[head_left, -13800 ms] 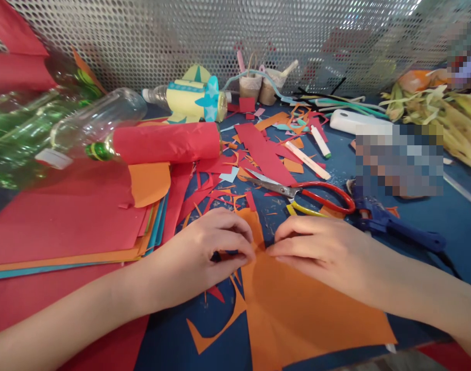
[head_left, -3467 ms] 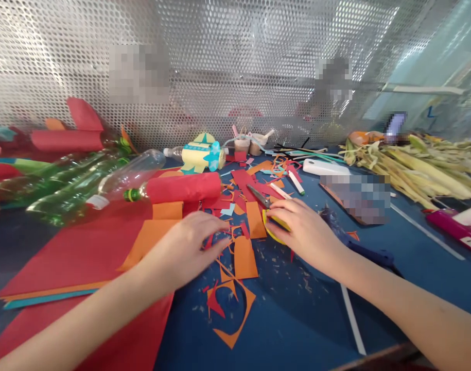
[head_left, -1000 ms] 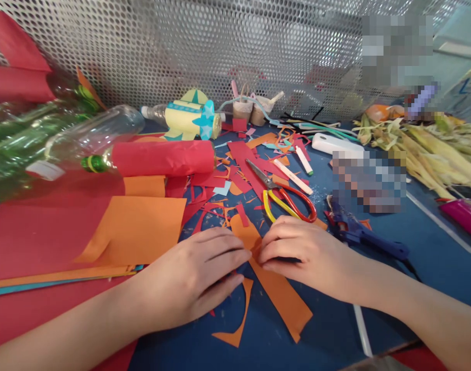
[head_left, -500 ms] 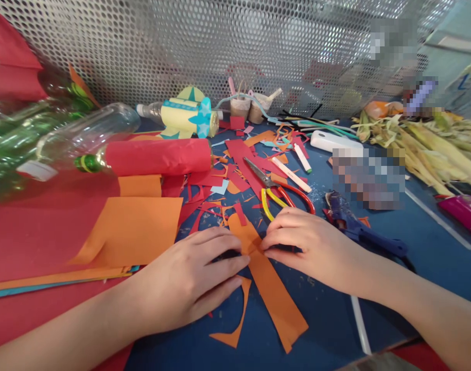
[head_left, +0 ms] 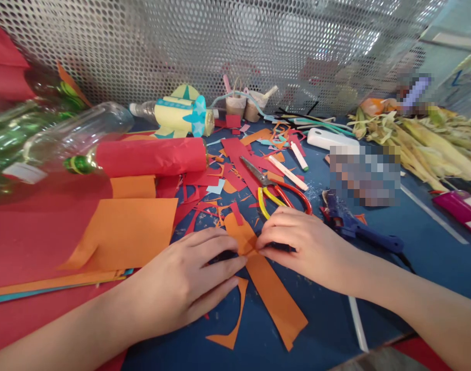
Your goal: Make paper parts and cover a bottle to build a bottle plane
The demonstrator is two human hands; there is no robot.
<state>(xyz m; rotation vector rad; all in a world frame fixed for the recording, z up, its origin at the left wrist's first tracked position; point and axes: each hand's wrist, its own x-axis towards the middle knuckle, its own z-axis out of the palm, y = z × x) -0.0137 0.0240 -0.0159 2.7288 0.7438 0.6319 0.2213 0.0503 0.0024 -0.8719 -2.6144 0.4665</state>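
An orange paper strip (head_left: pixel 276 293) lies slantwise on the blue table, with a crease or join across it between my hands. My left hand (head_left: pixel 196 273) has its fingertips on the strip's left edge. From the right, my right hand (head_left: pixel 297 239) pinches the strip's other edge, thumb and fingers close together. Just beyond my right hand lie scissors (head_left: pixel 276 188) with red and yellow handles, their blades pointing away. A curved orange scrap (head_left: pixel 235 324) is near my left hand. At the strip's far end rests a small red piece (head_left: pixel 236 212).
A red-wrapped bottle (head_left: pixel 152 156), clear and green bottles and orange sheets (head_left: pixel 137 232) are at the left. Paper scraps and markers lie mid-table. On the right are a blue glue gun (head_left: pixel 359 232), a white stick (head_left: pixel 358 323) and dried husks (head_left: pixel 428 149).
The whole view has shifted slightly, so things appear a little further left. Both hands stay at the same part of the orange strip, with hardly any movement.
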